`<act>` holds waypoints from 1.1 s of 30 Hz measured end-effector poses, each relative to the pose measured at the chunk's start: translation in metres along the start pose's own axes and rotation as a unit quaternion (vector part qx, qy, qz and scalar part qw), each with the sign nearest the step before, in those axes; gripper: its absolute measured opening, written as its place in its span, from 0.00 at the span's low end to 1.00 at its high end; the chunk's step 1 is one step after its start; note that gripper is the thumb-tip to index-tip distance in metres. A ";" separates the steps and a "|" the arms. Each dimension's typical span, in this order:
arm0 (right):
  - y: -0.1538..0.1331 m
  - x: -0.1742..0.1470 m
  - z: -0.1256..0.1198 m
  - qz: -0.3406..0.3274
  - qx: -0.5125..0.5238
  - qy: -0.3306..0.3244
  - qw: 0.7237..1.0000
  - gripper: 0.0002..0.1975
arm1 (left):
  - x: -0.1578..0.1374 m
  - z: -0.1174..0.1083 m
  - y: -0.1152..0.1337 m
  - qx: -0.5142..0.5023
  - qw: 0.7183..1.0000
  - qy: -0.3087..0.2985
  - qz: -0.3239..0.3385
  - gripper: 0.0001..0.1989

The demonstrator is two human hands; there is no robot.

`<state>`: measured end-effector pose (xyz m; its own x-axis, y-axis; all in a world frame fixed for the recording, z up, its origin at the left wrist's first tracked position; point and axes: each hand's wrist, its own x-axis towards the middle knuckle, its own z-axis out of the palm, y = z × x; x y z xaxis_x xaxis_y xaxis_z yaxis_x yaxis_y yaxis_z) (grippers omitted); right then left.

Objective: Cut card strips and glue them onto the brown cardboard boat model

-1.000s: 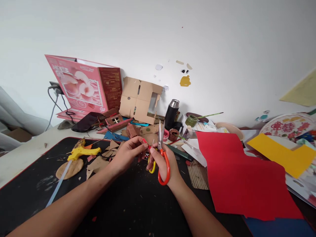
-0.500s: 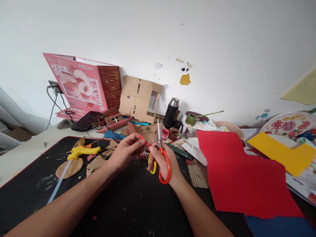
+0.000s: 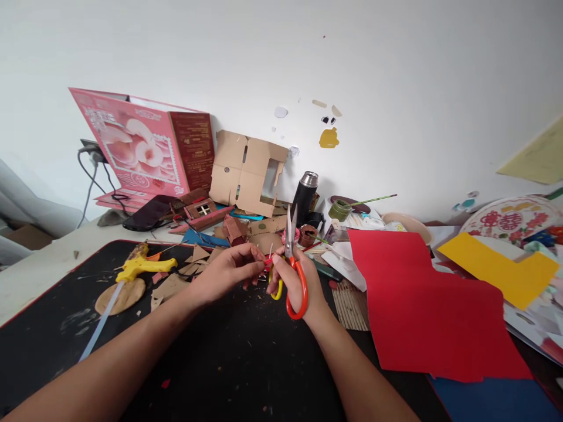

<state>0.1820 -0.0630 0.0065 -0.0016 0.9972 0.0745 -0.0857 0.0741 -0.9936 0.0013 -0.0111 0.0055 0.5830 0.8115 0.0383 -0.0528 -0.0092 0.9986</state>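
Note:
Between my two hands is a small red paper strip [image 3: 268, 261], mostly covered by fingers. My left hand [image 3: 233, 268] pinches its left end with thumb and fingertips. My right hand [image 3: 294, 281] has scissors [image 3: 297, 281] hooked in it, with one red-orange handle loop and one yellow loop; the blades point up and stand slightly apart. The right thumb and fingertips also press on the strip's right end. Both hands are above the black mat [image 3: 229, 363]. A large red paper sheet [image 3: 431, 310] with a cut-out corner lies to the right.
At left a yellow glue gun [image 3: 143, 266] rests on a round wooden disc [image 3: 116, 298]. Cardboard scraps [image 3: 171, 290] lie beside it. Behind stand a black thermos [image 3: 304, 199], paint jars [image 3: 339, 210], a cardboard panel [image 3: 246, 173] and a pink box [image 3: 141, 146]. Yellow paper [image 3: 501, 264] is far right.
My left hand has moved slightly right, closer to the right hand, and less of the red strip shows between them. The scissors remain in my right hand. The view has shifted a little.

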 end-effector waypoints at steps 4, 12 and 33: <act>-0.003 -0.001 -0.001 0.004 -0.021 -0.004 1.000 0.19 | -0.001 -0.004 0.004 0.101 0.994 -0.035 0.022 0.16; -0.002 -0.002 -0.001 0.011 -0.017 -0.011 1.000 0.18 | -0.001 -0.013 0.003 0.161 0.986 -0.016 0.046 0.16; 0.011 -0.002 0.006 0.053 -0.011 -0.081 0.995 0.33 | 0.013 -0.021 0.002 -0.138 0.969 0.202 0.025 0.25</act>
<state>0.1747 -0.0642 -0.0038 -0.1710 0.9851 -0.0201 -0.0543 -0.0298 -0.9981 -0.0083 0.0114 0.0072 0.2116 0.9773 0.0120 -0.3195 0.0576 0.9458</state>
